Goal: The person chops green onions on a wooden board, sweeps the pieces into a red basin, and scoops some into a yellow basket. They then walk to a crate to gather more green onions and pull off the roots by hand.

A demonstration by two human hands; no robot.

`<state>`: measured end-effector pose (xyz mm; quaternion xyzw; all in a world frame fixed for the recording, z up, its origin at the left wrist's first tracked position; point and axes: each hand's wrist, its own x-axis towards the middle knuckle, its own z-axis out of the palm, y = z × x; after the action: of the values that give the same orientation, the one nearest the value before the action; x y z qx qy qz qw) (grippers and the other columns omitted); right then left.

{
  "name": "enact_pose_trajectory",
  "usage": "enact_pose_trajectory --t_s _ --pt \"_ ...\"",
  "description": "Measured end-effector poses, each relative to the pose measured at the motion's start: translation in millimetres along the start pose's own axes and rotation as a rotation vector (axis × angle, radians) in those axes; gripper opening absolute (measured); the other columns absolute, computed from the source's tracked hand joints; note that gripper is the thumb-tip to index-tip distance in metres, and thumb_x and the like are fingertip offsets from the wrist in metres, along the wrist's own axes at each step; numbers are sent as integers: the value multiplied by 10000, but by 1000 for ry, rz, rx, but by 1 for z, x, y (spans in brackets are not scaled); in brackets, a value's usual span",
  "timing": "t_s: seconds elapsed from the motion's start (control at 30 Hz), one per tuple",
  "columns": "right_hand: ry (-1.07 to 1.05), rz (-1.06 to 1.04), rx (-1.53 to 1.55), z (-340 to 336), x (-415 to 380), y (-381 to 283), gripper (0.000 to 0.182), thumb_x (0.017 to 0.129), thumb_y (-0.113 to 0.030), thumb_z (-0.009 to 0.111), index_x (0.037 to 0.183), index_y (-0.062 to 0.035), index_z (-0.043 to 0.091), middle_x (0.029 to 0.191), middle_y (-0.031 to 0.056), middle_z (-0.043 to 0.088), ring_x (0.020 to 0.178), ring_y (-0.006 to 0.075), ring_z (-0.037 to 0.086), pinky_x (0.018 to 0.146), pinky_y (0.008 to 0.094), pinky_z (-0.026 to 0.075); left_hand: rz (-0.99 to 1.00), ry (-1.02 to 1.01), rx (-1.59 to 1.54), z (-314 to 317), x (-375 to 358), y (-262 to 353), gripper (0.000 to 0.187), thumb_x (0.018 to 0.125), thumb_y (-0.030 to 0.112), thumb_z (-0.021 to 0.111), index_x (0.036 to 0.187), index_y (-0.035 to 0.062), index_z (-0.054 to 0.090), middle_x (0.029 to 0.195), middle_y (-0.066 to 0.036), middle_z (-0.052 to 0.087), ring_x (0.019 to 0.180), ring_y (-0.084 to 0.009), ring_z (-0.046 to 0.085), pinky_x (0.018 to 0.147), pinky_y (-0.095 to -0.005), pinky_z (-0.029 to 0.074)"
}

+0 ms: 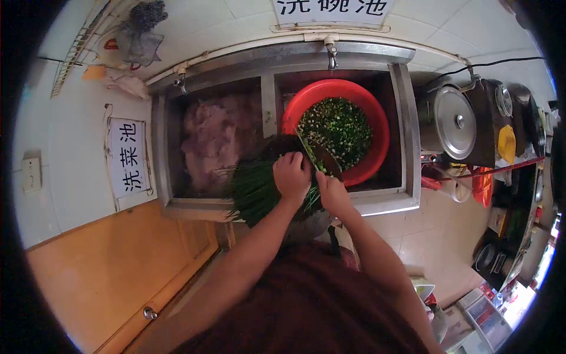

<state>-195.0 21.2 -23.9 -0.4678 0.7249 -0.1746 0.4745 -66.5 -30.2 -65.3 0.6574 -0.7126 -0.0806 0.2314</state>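
A thick bunch of long green chives [254, 187] lies over the front of the double sink, at its divider. My left hand [292, 179] presses on the bunch with its fingers curled. My right hand [335, 194] is closed around the handle of a kitchen knife [325, 160], its dark broad blade slanting up and left beside my left fingertips. Just beyond the blade, a red plastic basin [382, 127] in the right sink bowl holds a heap of chopped chives [337, 127]. The surface beneath the bunch is mostly hidden by it.
Pale pink raw meat [215, 138] fills much of the left sink bowl. Two taps, one a metal tap [332, 56], are on the wall pipe. To the right stands a large lidded pot [455, 122]. A wooden door [124, 271] is at lower left.
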Motion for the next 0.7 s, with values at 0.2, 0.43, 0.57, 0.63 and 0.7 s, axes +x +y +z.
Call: enact_pose_trajectory --t_s 0.2,0.43,0.57,0.63,0.7 --pt "-27 19 119 -27 -23 6 603 1084 -462 388 786 18 599 666 191 598 678 367 632 663 474 461 -15 61 -60 0 0 2 90 850 170 685 871 90 649 899 -93 646 881 -326 624 809 -464 464" --pt "-186 108 14 -48 -78 15 582 1085 -446 383 893 43 633 831 300 646 851 508 629 768 548 461 -99 48 -107 0 -2 3 111 860 151 676 929 91 614 990 -95 627 948 -325 607 838 -459 458" --pt "-133 102 33 -38 -87 24 574 1088 -439 378 921 51 625 854 316 649 868 534 616 771 554 462 -64 10 -117 -3 -4 1 129 861 156 677 943 90 603 997 -97 627 967 -331 602 850 -460 457" --pt "-147 128 53 -36 -82 24 566 1090 -433 379 930 51 625 864 320 650 874 538 614 767 555 464 -49 28 -82 -1 -3 1 127 862 154 675 942 81 608 994 -96 618 967 -333 598 845 -470 457" --pt "-144 92 57 -32 -74 30 561 1088 -433 388 930 52 620 883 322 651 889 541 612 760 552 467 -39 31 -84 0 -1 0 124 862 150 672 941 77 612 989 -97 615 963 -336 596 841 -474 457"
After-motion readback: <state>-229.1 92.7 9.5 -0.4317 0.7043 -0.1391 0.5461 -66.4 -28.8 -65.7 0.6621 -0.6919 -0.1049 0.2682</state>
